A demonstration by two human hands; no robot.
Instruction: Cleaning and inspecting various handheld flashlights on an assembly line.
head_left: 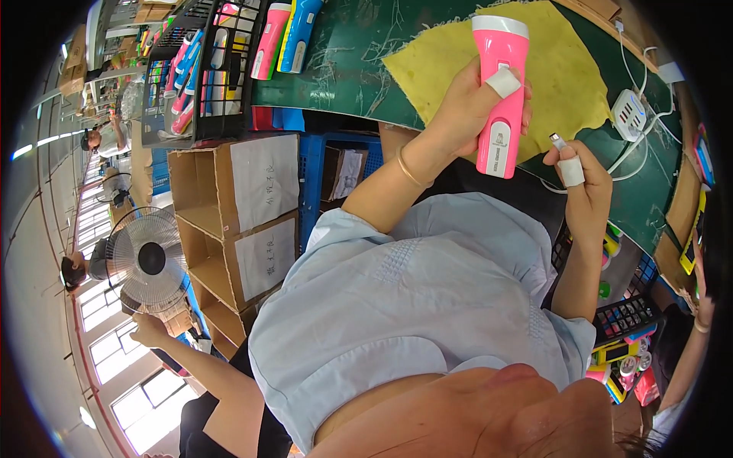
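My left hand (467, 107) is wrapped round a pink flashlight (498, 141) with a white head, a white switch and a white label panel. It is held upright over a yellow cloth (427, 69) on the green tabletop. White tape covers the thumb. To the right, my right hand (582, 175) pinches the plug of a white charging cable (556, 139), its metal tip pointing up toward the flashlight but apart from it. Tape wraps a finger of this hand too. The cable runs toward a white multi-port USB charger (630, 114) on the table.
Pink and blue flashlights (300, 34) lie at the table's far left, beside a black crate (221, 76) of more flashlights. Cardboard compartments (237, 221) and a fan (151, 258) stand at left. A black basket (626, 317) sits lower right. Co-workers' arms (195, 359) show at both sides.
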